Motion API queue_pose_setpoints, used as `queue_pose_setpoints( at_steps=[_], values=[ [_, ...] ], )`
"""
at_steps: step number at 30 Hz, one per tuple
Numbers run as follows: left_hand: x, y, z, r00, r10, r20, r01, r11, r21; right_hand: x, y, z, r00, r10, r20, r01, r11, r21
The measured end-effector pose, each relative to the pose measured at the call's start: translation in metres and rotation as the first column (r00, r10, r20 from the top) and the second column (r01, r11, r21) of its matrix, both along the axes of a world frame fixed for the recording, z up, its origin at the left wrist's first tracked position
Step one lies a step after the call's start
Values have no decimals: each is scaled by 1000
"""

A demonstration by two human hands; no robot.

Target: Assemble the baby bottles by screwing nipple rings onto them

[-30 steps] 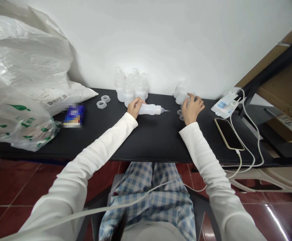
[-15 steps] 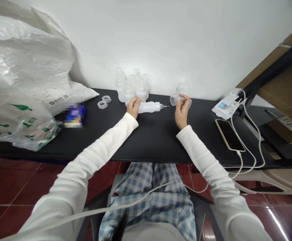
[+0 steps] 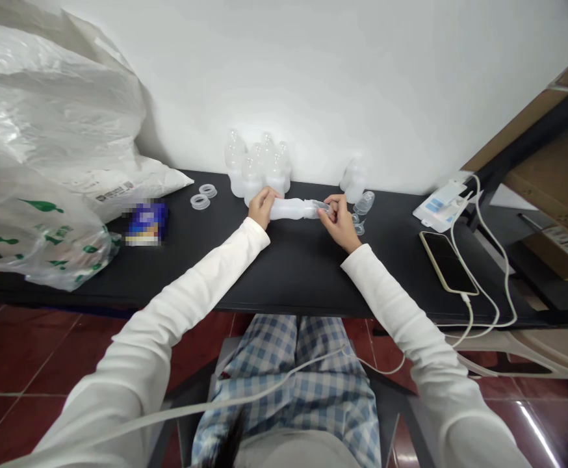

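Your left hand (image 3: 263,207) grips a white bottle (image 3: 291,208) sideways in front of the capped bottles (image 3: 251,172); to their right, fingers of your right hand (image 3: 339,220) pinch a clear cap (image 3: 320,205) at the white bottle's neck.

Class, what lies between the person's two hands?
In the head view, a white bottle, held sideways, spans from the left hand to the clear cap in the right hand.

A single head-worn camera looks forward and down from above the checkered lap (image 3: 288,383), at arm's reach from the left hand (image 3: 263,207) and right hand (image 3: 338,221). Its wide view spans the black table (image 3: 294,266), from bags (image 3: 54,123) at left to a cardboard box (image 3: 542,253) at right, and faces the far white wall (image 3: 313,78).
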State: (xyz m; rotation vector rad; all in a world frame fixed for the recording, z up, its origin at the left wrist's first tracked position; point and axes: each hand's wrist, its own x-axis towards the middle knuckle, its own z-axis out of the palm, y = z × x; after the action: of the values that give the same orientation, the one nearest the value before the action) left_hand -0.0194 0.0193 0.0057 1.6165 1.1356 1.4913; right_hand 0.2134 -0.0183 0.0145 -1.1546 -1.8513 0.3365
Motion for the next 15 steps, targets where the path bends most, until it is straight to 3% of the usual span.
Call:
queue_pose_setpoints(
  at_steps=[11, 15],
  values=[
    [1, -7, 8, 991, -127, 42, 130, 990, -56, 4, -5, 4, 990, 82, 115, -74, 995, -72],
    [4, -8, 11, 968, -244, 60, 251, 945, -208, 4, -7, 2, 990, 61, 129, -58, 998, -24]
  ],
)
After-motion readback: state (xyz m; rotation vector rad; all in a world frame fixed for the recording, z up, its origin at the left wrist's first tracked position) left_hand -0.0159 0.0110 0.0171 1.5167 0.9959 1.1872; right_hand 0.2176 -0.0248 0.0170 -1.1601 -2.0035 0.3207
